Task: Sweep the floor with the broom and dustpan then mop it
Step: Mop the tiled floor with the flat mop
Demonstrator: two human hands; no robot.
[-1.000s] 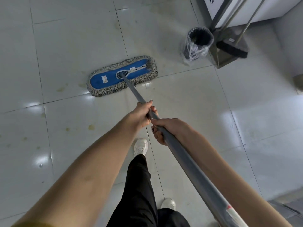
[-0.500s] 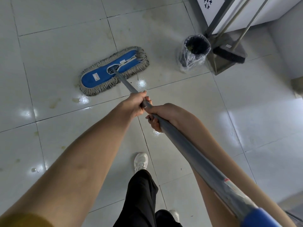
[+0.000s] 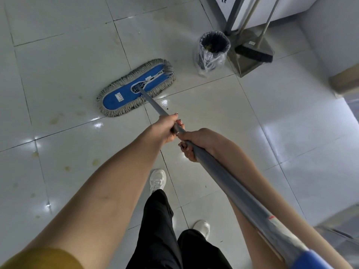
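Head view: the left hand [image 3: 167, 129] and right hand [image 3: 196, 140] both curl round the long grey metal mop handle [image 3: 223, 175], the left just ahead of the right and almost touching it. The flat blue mop head with grey fringe [image 3: 124, 98] lies on the glossy white tiled floor [image 3: 58, 65], left of the black bin with clear plastic liner [image 3: 212, 53]. Just right of that bin stand the grey dustpan [image 3: 250, 67] and black-bristled broom [image 3: 254, 54].
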